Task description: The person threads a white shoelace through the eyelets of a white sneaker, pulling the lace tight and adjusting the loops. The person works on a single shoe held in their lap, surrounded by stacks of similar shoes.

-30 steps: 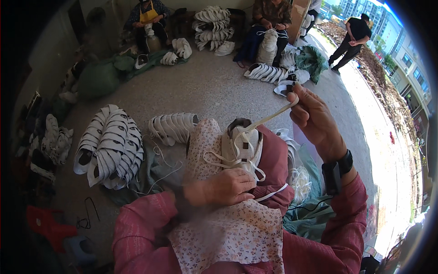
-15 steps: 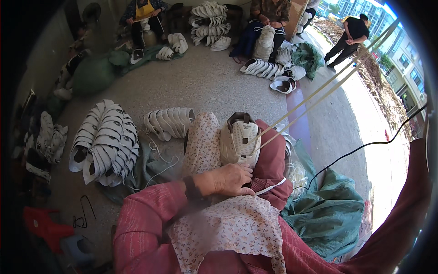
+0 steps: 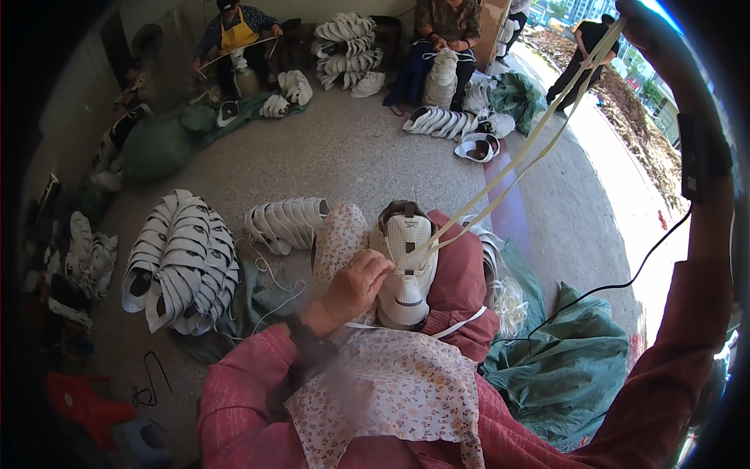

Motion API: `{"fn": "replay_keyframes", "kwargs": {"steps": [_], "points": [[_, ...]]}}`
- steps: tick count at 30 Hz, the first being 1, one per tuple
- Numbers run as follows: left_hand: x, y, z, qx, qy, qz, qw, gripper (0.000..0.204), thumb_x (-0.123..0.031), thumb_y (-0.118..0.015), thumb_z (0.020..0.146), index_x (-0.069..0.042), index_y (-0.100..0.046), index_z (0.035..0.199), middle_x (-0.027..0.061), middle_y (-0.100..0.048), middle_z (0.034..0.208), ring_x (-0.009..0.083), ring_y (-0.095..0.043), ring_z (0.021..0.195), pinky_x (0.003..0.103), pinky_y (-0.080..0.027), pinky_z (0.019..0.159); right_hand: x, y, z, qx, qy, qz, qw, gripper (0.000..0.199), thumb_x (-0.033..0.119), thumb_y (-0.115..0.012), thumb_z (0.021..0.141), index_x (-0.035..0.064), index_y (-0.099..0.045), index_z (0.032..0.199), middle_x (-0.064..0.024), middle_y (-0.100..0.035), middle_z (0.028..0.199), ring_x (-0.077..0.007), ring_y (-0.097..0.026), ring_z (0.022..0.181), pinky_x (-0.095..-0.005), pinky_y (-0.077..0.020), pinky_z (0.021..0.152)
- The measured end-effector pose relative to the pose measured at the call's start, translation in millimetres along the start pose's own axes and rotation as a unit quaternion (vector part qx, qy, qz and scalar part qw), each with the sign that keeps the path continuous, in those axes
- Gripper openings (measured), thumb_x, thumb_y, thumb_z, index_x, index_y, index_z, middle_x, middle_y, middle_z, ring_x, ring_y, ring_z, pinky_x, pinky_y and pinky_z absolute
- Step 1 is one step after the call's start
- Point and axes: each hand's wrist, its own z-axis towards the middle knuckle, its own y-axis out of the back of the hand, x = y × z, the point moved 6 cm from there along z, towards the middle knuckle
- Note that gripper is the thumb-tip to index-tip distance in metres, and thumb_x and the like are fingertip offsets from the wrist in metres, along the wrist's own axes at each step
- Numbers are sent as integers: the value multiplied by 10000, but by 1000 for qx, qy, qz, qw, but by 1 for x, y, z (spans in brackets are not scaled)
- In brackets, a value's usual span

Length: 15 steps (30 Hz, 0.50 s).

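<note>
A white shoe upper [image 3: 407, 293] with dark loops rests on my lap, toe toward me. My left hand [image 3: 355, 285] is at its left edge, fingers bent and pressed together on it; the thumb's grip is partly hidden. High at the upper right, my right hand [image 3: 642, 30] is closed on a pale shoelace [image 3: 522, 160], dark against the bright background. Two strands of the lace run taut from the shoe's eyelet area up to that hand. A white strap [image 3: 461, 322] crosses my lap beside the toe.
Nested shoe uppers [image 3: 181, 262] stand on the floor at left, with a shorter row [image 3: 287, 223] ahead. A green sack [image 3: 566, 359] and bundled white laces [image 3: 509, 306] lie at right. A black cable [image 3: 598, 291] hangs from my right wrist. Other people sit working at the back.
My right hand has come into view at the upper right with the lace. My left hand has moved from the toe to the shoe's left edge, uncovering the toe.
</note>
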Motion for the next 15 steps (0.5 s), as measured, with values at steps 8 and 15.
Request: {"fn": "replay_keyframes", "kwargs": {"steps": [8, 15], "points": [[-2, -15, 19, 68, -75, 39, 994, 151, -62, -724, 828, -56, -653, 962, 79, -604, 950, 283, -644, 886, 381, -541, 758, -95, -39, -24, 109, -221, 349, 904, 435, 269, -519, 1053, -1, -524, 1393, 33, -580, 889, -34, -548, 757, -207, -475, 807], [4, -9, 12, 88, -123, 79, 985, 141, -71, -732, 802, -67, -651, 917, 61, -603, 909, 264, -656, 824, 367, -542, 716, -23, -63, -40, 103, -189, 456, 864, 313, 139, -547, 1037, -10, -602, 1307, -117, -696, 982, -209, -679, 865, -318, -573, 836]]}}
